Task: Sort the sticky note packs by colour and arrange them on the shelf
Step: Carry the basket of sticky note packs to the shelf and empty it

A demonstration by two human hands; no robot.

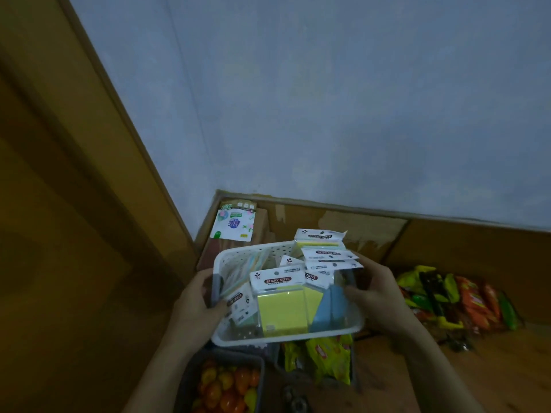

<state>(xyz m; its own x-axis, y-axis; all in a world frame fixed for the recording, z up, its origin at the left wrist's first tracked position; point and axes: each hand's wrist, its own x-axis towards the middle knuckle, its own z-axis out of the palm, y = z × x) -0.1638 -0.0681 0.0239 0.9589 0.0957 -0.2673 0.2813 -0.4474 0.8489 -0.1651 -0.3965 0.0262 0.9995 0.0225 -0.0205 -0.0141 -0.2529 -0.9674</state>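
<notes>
Carrying the white basket (286, 338) level over the wooden shelf (492, 368), with the left hand (202, 296) curled round its left rim and the right hand (378, 296) gripping the right rim, likely to stop the load tipping. Keeping the sticky note packs (281, 308) jumbled inside, yellow beside blue, unsorted; probably bringing them within reach for grouping by colour.

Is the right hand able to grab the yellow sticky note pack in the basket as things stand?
Probably not yet: the right hand grips the right side of the basket, the left hand the other. The yellow pack lies uncovered on top, so nothing else blocks it.
</notes>
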